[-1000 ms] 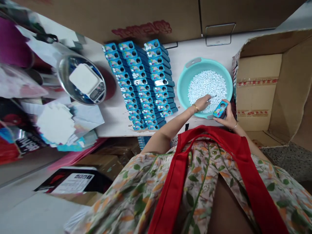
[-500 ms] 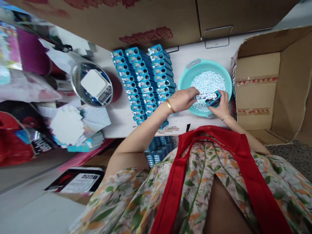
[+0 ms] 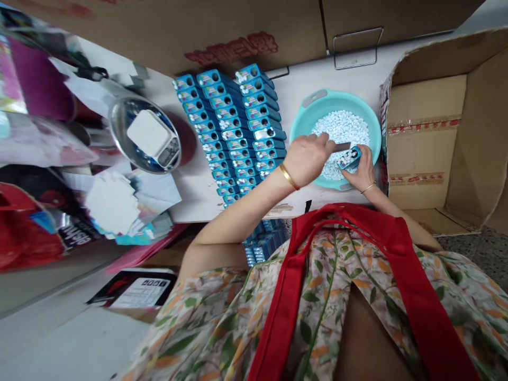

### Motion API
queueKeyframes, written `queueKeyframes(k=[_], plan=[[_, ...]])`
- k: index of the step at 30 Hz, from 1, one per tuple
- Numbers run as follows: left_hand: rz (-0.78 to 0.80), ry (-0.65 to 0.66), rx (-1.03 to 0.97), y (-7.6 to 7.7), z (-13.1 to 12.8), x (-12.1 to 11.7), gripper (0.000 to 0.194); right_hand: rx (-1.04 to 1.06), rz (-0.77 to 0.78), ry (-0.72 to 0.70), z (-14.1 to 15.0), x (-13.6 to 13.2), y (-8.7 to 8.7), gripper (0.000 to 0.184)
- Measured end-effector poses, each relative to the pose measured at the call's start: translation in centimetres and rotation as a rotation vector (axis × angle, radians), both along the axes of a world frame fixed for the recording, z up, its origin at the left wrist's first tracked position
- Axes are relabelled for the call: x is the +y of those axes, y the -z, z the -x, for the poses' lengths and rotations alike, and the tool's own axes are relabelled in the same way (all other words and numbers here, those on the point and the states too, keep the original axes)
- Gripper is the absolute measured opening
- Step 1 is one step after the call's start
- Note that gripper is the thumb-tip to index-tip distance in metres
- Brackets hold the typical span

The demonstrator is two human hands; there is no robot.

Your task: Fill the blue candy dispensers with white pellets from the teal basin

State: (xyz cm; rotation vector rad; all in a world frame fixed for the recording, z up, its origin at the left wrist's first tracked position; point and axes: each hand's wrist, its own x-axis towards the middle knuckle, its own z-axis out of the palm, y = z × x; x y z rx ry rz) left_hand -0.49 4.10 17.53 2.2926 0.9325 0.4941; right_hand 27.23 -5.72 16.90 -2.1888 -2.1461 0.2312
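My left hand point(image 3: 310, 157), with a gold bangle at the wrist, is closed round the end of a small metal scoop point(image 3: 341, 147). The scoop is tilted, its tip close to the mouth of a small blue tin point(image 3: 350, 157). My right hand point(image 3: 364, 170) grips that tin from the side; white pellets show at its top. Both hands are over a turquoise basin point(image 3: 306, 119) holding a heap of white pellets point(image 3: 345, 127). To the left stand three rows of similar blue tins point(image 3: 238, 142), with white pellets at their tops.
An open cardboard box point(image 3: 424, 121) stands right of the basin, and closed cartons point(image 3: 159, 37) line the back. At left a white scale point(image 3: 148, 132) rests on a metal pot point(image 3: 113, 124), near stacked white cards point(image 3: 113, 203). More blue tins point(image 3: 264, 246) sit below the table edge.
The scoop, earlier lying level with white pellets along it, is now raised and tipped at the tin. My left hand moved slightly up; more pellets show in the tin.
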Motion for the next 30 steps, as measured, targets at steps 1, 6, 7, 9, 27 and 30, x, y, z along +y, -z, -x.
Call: queueKeyframes(k=[1, 6, 7, 9, 27, 30], plan=[[0.009, -0.044, -0.006, 2.2, -0.8, 0.8, 0.035, 0.002, -0.003, 0.000, -0.3, 0.0, -0.1, 0.091], [0.189, -0.132, 0.156, 11.9, -7.8, 3.6, 0.048, -0.008, -0.018, 0.001, -1.3, -0.6, -1.2, 0.100], [0.225, -0.108, 0.173, 12.9, -9.2, 3.6, 0.049, -0.008, -0.015, 0.001, -1.3, -0.7, -1.4, 0.101], [0.266, -0.033, 0.146, 14.0, -11.5, 2.8, 0.048, 0.005, -0.006, -0.002, -1.4, -0.8, -1.8, 0.104], [0.492, 0.248, -0.449, 13.0, -8.2, -0.1, 0.044, 0.080, 0.028, 0.048, -0.4, -2.4, -3.2, 0.100], [0.407, 0.222, -0.426, 11.7, -4.0, 0.9, 0.044, 0.062, -0.012, 0.067, -0.4, -1.7, -1.6, 0.099]])
